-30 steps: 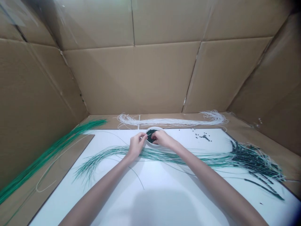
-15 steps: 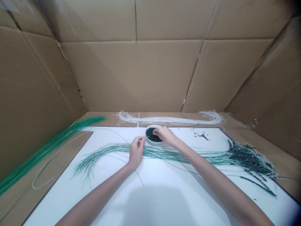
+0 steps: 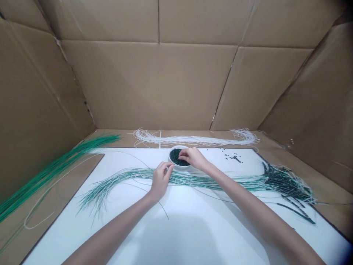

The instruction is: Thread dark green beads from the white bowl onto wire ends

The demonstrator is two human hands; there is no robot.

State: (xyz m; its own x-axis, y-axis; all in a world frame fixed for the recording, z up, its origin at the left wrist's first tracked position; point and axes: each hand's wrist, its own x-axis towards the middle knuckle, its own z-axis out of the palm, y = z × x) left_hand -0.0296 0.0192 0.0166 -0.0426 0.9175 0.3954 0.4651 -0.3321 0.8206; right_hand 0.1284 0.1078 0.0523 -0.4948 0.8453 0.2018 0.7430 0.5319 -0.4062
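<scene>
Dark beads [image 3: 174, 157] lie in the white bowl [image 3: 182, 168], where my right hand [image 3: 194, 158] dips; picking seems the step. My left hand [image 3: 161, 180] is beside its rim; whether either grip grasps something, I cannot tell. Next move calls for fine pinching.

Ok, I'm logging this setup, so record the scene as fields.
Left hand: at the near-left edge of the white bowl; whether it holds anything is unclear
Right hand: partly in the bowl, at its dark bits
Across white board: green-and-white strands
Behind board: white strands
Left side: green strands
Right of bowl: scattered bits
</scene>
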